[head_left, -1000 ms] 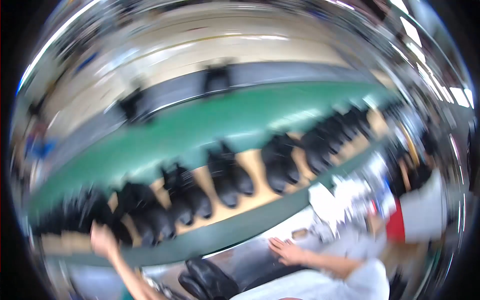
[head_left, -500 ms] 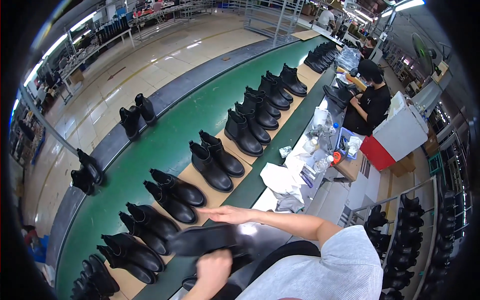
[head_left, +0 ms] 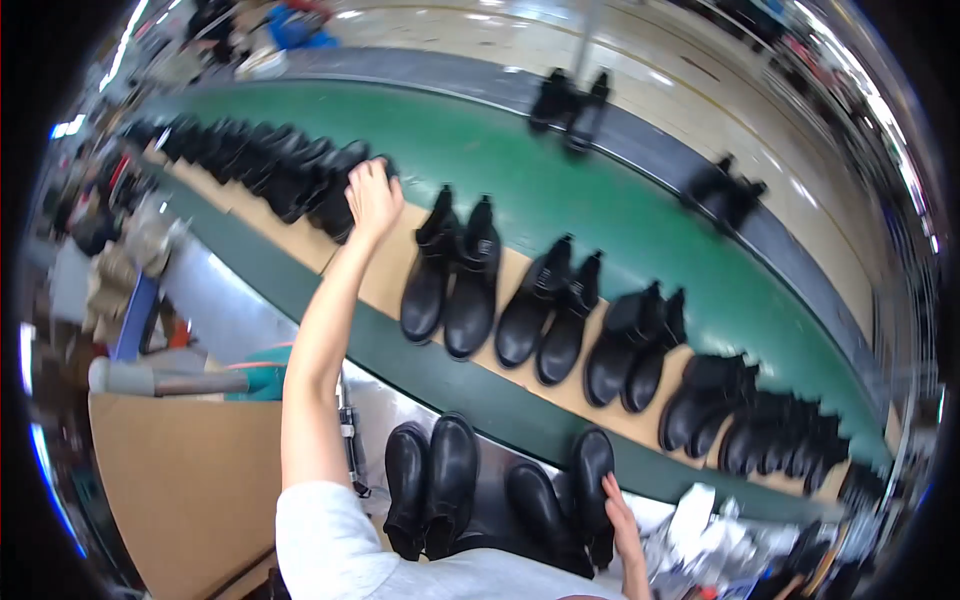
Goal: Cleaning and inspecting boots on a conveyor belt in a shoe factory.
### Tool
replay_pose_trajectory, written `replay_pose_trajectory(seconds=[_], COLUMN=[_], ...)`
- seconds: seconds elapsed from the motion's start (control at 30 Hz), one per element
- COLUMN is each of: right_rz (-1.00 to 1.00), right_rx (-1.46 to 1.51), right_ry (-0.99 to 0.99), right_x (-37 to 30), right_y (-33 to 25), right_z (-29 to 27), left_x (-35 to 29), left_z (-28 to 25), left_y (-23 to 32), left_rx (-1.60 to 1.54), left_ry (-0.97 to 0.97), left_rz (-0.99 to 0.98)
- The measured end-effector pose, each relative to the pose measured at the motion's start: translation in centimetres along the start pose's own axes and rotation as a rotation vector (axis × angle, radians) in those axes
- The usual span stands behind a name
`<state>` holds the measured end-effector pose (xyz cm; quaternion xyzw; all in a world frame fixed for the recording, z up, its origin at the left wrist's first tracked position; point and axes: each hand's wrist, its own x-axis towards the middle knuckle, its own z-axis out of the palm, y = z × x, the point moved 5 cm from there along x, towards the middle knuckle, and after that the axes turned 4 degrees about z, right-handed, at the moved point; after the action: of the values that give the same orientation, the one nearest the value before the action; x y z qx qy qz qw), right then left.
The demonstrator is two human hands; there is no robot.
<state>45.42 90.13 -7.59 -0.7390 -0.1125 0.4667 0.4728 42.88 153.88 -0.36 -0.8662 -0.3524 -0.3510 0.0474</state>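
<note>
My left hand (head_left: 372, 195) reaches far out over the tan strip (head_left: 395, 275) of the conveyor. It grips the top of a black ankle boot (head_left: 338, 205) at the end of a tight row of boots. My right hand (head_left: 618, 508) stays low by my body, fingers against the side of a black boot (head_left: 592, 478) standing on the grey bench (head_left: 490, 480). Next to that boot stands another one (head_left: 535, 510), and a pair of black boots (head_left: 432, 480) stands further left. A white sleeve covers my left shoulder.
Several pairs of black boots (head_left: 455, 275) line the tan strip beside the green belt (head_left: 560, 200). More pairs (head_left: 568, 100) stand on the far grey strip. A cardboard box (head_left: 170, 480) and a grey roll (head_left: 165, 380) lie at lower left, white rags (head_left: 700, 510) at lower right.
The view has swung round. My left hand left the boot held near the bench and stretched out to the boot row on the conveyor. My right hand dropped to a boot on the bench.
</note>
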Motion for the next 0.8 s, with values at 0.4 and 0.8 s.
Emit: replay_pose_trajectory(seconds=[0.4, 0.8], right_rz=[0.120, 0.003], right_rx=[0.001, 0.042], right_ry=[-0.001, 0.005], right_x=[0.6, 0.9], right_y=[-3.4, -0.4], right_z=[1.1, 0.2], left_x=[-1.9, -1.3], left_z=[2.9, 1.3], left_y=[-19.4, -10.9], left_rx=[0.397, 0.703], left_ry=[-0.636, -0.712], left_rz=[-0.252, -0.251])
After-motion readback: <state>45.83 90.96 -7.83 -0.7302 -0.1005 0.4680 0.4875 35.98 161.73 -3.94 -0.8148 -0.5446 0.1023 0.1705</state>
